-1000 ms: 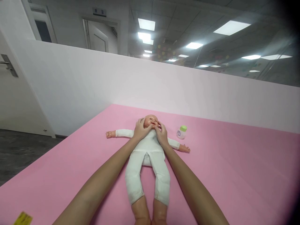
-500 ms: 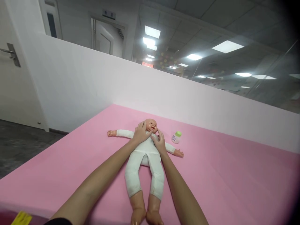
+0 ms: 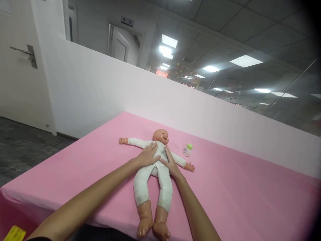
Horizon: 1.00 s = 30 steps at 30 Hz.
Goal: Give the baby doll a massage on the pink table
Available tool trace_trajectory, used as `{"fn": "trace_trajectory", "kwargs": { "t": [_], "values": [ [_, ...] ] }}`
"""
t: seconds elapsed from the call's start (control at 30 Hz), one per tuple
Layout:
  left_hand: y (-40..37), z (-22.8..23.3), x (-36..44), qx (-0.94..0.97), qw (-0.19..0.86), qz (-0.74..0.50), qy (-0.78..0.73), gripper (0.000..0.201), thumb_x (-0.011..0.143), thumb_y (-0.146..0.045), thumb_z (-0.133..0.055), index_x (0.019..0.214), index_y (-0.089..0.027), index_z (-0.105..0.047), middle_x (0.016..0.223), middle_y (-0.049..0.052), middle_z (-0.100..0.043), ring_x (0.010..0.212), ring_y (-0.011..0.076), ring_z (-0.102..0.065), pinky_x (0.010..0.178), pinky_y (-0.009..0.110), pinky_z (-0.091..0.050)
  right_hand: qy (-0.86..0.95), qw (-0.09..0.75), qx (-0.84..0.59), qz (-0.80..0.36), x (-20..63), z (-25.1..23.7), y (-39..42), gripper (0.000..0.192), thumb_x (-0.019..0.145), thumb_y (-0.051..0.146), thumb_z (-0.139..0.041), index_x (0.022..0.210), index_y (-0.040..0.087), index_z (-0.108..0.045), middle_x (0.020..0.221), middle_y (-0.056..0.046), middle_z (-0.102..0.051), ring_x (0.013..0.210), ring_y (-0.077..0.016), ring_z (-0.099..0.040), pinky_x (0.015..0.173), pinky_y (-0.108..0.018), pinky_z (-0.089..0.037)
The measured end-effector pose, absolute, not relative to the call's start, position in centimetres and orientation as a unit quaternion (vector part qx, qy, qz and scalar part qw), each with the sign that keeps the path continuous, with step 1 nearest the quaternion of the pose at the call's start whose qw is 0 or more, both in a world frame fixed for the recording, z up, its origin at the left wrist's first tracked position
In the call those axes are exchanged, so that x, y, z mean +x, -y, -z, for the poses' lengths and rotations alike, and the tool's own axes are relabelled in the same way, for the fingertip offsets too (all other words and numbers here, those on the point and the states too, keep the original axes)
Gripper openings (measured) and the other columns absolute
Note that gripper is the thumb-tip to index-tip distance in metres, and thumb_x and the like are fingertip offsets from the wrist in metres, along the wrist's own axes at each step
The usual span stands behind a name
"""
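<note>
A baby doll (image 3: 165,182) with a white cloth body lies on its back on the pink-covered table (image 3: 100,154), arms spread out and feet toward me. My left hand (image 3: 147,155) rests flat on the left side of its torso, fingers stretched toward the shoulder. On the other side of the torso my right hand (image 3: 171,162) lies with its fingers extended and its thumb close to the left hand's thumb. The doll's head (image 3: 160,136) is uncovered. Neither hand grasps anything.
A small clear bottle with a green cap (image 3: 187,150) stands beside the doll's outstretched right-side arm. Behind the table runs a low white wall (image 3: 150,90). A door with a metal handle (image 3: 31,55) is at the far left. A yellow label (image 3: 15,233) shows bottom left.
Both my hands have slid down from the doll's head and neck onto its torso. The view has shifted slightly. The bottle stays beside the doll.
</note>
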<state>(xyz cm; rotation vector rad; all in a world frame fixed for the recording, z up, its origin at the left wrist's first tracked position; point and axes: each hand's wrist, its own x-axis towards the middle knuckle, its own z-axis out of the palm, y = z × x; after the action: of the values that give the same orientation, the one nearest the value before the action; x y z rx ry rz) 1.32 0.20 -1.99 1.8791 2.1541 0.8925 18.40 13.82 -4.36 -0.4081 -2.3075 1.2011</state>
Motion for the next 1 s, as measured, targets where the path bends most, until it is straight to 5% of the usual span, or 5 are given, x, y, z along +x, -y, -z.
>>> {"fn": "trace_trajectory", "kwargs": {
  "t": [0.13, 0.3, 0.5, 0.8, 1.0],
  "values": [
    [1.4, 1.9, 1.1, 0.665, 0.098, -0.321, -0.667, 0.072, 0.103, -0.053, -0.044, 0.166, -0.024, -0.024, 0.171, 0.007, -0.012, 0.160, 0.0338, -0.004, 0.129, 0.059, -0.008, 0.870, 0.214, -0.121, -0.428, 18.8, 3.6, -13.5, 0.087, 0.094, 0.065, -0.061, 0.164, 0.039, -0.018, 0.174, 0.004, -0.002, 0.161, -0.0251, 0.008, 0.130, -0.055, -0.001],
    [1.8, 1.6, 1.1, 0.691, 0.115, -0.431, -0.569, 0.056, 0.097, -0.032, -0.056, 0.152, -0.031, -0.052, 0.159, 0.002, -0.045, 0.155, 0.0296, -0.029, 0.129, 0.055, -0.022, 0.894, 0.203, -0.078, -0.393, 19.5, 2.8, -13.6, 0.080, 0.096, 0.059, -0.062, 0.163, 0.042, -0.021, 0.173, 0.005, -0.008, 0.160, -0.0272, 0.010, 0.128, -0.061, -0.003],
    [1.2, 1.7, 1.7, 0.658, 0.082, -0.478, -0.576, 0.045, 0.092, -0.025, -0.058, 0.136, -0.026, -0.069, 0.144, 0.004, -0.062, 0.146, 0.0287, -0.046, 0.125, 0.053, -0.034, 0.880, 0.250, -0.071, -0.397, 19.5, 2.0, -12.8, 0.071, 0.093, 0.053, -0.069, 0.157, 0.039, -0.041, 0.169, 0.002, -0.028, 0.160, -0.0278, -0.016, 0.130, -0.056, -0.015],
    [1.4, 2.2, 1.9, 0.642, 0.036, -0.418, -0.641, 0.046, 0.098, -0.033, -0.055, 0.143, -0.029, -0.060, 0.163, 0.006, -0.040, 0.153, 0.0340, -0.029, 0.126, 0.060, -0.024, 0.824, 0.351, -0.099, -0.433, 18.8, 1.9, -12.4, 0.034, 0.088, 0.044, -0.075, 0.118, 0.028, -0.076, 0.138, -0.008, -0.067, 0.134, -0.0301, -0.059, 0.118, -0.053, -0.043],
    [1.2, 1.1, 1.7, 0.621, 0.024, -0.464, -0.632, 0.021, 0.094, -0.034, -0.060, 0.108, -0.024, -0.072, 0.114, 0.007, -0.066, 0.114, 0.0266, -0.058, 0.107, 0.047, -0.046, 0.845, 0.363, -0.091, -0.383, 18.9, 1.4, -11.7, 0.023, 0.091, 0.043, -0.071, 0.109, 0.029, -0.077, 0.126, -0.008, -0.071, 0.125, -0.0284, -0.062, 0.112, -0.051, -0.047]
  ]
}}
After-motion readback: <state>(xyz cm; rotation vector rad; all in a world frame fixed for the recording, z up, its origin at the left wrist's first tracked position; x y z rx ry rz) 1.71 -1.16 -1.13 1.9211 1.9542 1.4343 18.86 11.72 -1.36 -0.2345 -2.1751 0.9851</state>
